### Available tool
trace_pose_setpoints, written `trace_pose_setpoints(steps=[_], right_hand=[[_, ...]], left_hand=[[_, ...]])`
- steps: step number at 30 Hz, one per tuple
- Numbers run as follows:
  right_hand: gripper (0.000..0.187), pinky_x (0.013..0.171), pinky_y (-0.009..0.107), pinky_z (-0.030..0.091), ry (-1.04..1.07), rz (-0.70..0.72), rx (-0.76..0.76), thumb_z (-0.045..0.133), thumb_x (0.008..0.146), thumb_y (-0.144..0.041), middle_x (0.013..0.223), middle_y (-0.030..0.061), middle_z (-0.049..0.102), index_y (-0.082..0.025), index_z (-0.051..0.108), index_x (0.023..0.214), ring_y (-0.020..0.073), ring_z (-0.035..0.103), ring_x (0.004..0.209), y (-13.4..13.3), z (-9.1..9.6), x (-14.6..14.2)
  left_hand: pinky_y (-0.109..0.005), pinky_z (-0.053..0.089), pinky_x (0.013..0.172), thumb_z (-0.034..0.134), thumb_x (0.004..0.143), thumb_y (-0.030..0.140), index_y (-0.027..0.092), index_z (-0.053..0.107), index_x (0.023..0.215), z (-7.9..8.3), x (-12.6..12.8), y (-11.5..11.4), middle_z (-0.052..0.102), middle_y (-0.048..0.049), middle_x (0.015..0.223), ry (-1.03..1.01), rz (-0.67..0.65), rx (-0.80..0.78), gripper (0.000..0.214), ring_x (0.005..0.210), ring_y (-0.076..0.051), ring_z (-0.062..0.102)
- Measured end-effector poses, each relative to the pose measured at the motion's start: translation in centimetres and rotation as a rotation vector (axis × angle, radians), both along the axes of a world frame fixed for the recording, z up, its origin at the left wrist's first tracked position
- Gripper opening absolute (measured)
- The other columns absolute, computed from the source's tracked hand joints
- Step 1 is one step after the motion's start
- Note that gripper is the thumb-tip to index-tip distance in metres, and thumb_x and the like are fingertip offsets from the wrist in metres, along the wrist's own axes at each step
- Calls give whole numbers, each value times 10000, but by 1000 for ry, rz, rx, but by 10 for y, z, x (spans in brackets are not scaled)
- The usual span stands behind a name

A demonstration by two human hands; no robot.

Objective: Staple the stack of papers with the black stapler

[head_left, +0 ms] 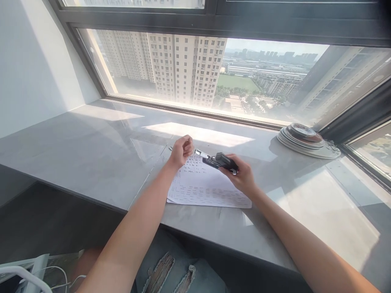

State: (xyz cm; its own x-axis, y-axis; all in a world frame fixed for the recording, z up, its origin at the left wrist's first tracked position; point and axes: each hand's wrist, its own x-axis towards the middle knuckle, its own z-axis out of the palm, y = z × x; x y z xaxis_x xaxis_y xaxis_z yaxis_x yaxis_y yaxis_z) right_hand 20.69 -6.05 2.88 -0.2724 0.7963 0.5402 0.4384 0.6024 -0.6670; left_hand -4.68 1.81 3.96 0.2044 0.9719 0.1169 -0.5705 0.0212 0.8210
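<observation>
A black stapler [224, 161] is in my right hand [242, 174], held above the counter with its metal magazine pointing left and parted from the body. Just left of its tip is my left hand [182, 150], fingers curled closed. Whatever those fingers hold, if anything, is hidden. Beneath both hands lie sheets of white paper [210, 195] with rows of dark handwriting and short lines. A small dark end of something [170, 148] shows beside my left wrist; its kind cannot be made out.
The grey counter [91, 162] runs along a large window [189, 69]. At the right by the window stands a stack of plates [304, 140]. The counter's front edge is above my knees in ripped jeans [180, 268]. White cables [58, 270] hang at lower left.
</observation>
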Motion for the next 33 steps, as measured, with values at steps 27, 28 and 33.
trace_pose_setpoints(steps=[27,28,33], right_hand=[[808,847,387,524,-406,-312,677,523,842,72,1093,62,637,-458,579,1450,254,577,1011,9,-12,11],[825,850,383,522,-410,-313,706,532,837,84,1085,57,640,-460,571,1457,250,577,1013,9,-11,11],[850,844,384,519,-423,-322,760,553,832,106,1071,58,647,-445,551,1480,251,573,1008,7,-5,8]], left_hand=[[-170,216,406,550,984,623,167,579,914,-5,19,-15,334,66,648,395,-619,118,462,494,-58,238],[-167,218,406,544,985,627,165,578,916,-5,18,-15,335,66,655,395,-621,111,468,496,-56,237],[-163,199,395,531,978,654,163,606,1051,-5,18,-16,342,67,694,372,-621,102,502,494,-51,219]])
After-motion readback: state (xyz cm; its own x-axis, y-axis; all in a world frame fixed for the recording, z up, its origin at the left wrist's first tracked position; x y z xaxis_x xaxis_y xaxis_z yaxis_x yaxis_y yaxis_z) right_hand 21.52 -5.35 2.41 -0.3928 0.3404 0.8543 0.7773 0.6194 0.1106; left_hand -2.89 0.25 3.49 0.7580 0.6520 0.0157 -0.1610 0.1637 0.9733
